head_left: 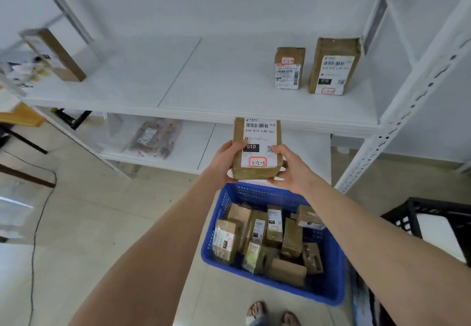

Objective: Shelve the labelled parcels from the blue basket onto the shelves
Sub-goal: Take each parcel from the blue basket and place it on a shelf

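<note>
2 boxes (pixel 334 66) standing far right on shelf (pixel 204 91) | blue basket (pixel 328 287) sitting near, under arms | left hand (pixel 225 162), right hand (pixel 290 167) gripping brown parcel (pixel 238 144) sides, white label (pixel 260 137) showing 3-1-3

Far left is a smear: the brown box (pixel 54 55) on the upper shelf (pixel 204 91) is blurred, label unreadable, and the clear bag (pixel 153 138) below is a pinkish haze. Handwritten codes on the small parcel (pixel 289 68) and the tall parcel (pixel 334 66) are too faint to read. Labels in the blue basket (pixel 318 292) are too small, 2 feet (pixel 257 310) are cut by the bottom edge, the black crate (pixel 433 213) by the right.
</note>
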A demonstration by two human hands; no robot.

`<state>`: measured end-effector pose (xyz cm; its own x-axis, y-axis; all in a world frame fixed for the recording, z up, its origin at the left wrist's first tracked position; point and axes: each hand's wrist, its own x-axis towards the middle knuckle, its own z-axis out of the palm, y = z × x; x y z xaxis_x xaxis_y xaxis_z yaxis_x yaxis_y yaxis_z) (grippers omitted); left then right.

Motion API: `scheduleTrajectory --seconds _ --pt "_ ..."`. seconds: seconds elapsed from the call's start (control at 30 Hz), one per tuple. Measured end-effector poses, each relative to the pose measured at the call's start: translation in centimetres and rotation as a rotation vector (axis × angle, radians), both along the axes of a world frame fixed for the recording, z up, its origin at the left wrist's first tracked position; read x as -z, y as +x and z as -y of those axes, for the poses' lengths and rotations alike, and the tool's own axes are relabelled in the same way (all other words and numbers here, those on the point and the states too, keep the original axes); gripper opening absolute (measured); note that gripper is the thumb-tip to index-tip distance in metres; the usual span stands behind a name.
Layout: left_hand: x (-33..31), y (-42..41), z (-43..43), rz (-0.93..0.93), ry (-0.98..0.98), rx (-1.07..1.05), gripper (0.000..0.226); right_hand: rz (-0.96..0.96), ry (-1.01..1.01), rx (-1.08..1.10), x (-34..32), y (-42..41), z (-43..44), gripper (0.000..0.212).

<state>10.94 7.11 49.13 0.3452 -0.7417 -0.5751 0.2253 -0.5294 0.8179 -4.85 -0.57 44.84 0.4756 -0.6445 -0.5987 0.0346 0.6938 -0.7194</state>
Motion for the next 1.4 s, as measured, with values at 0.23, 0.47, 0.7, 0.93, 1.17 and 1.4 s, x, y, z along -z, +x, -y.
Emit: scheduleTrajectory --seconds 0.23,0.47,0.7,0.93,1.17,1.4 --pt "-6.0 0.8 -0.1 0.098 -0.077 -0.023 0.027 0.071 -0.092 -0.069 -5.7 1.9 0.5 0.04" --pt "-12.9 3.6 0.2 0.231 -0.148 -0.074 0.054 0.14 -0.256 -0.025 -11.6 6.0 0.6 0.038" --pt "-19.2 10.6 -0.5 0.302 -0.364 -0.063 0.046 0.174 -0.523 0.056 -19.2 11.9 0.3 0.04" --pt "-25.1 19.8 -2.3 0.396 -0.515 -0.056 0.067 0.165 -0.668 0.081 -25.8 20.4 -2.6 0.038" --pt "-30.0 26.7 -4.3 0.83 -0.574 -0.071 0.048 0.38 -0.594 0.086 -28.4 27.7 -5.3 0.035" --pt "-33.6 32.5 -5.8 0.918 -0.679 -0.045 0.025 0.246 -0.759 0.204 -29.3 32.4 -7.3 0.014"
